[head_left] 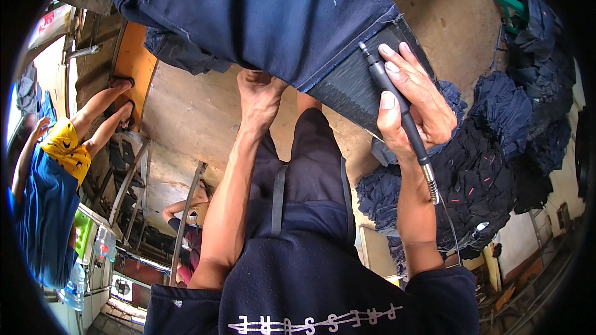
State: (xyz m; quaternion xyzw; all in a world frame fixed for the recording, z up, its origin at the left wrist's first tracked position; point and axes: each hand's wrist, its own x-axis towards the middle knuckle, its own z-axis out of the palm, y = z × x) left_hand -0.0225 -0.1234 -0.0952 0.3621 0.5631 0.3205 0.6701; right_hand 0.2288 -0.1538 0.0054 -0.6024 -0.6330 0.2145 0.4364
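Note:
Dark blue denim jeans [248, 12] stretch over a dark flat board [351, 93] that sticks out past one edge of the cloth. In my right hand [425, 102] is a black pen-shaped rotary tool [408, 125], with a metal spring collar and a thin cable at its rear. Its light tip lies beside the stitched edge of the jeans; contact cannot be made out. Below the lower edge of the garment, my left hand [257, 87] is closed against the denim, its fingertips partly hidden by the cloth.
Heaps of dark garments [475, 174] lie at the right, with a green stool [509, 1] beyond. Metal frames [131, 174] stand at the left. Another person in yellow shorts [65, 139] is at the far left; a second person [194, 217] is lower down.

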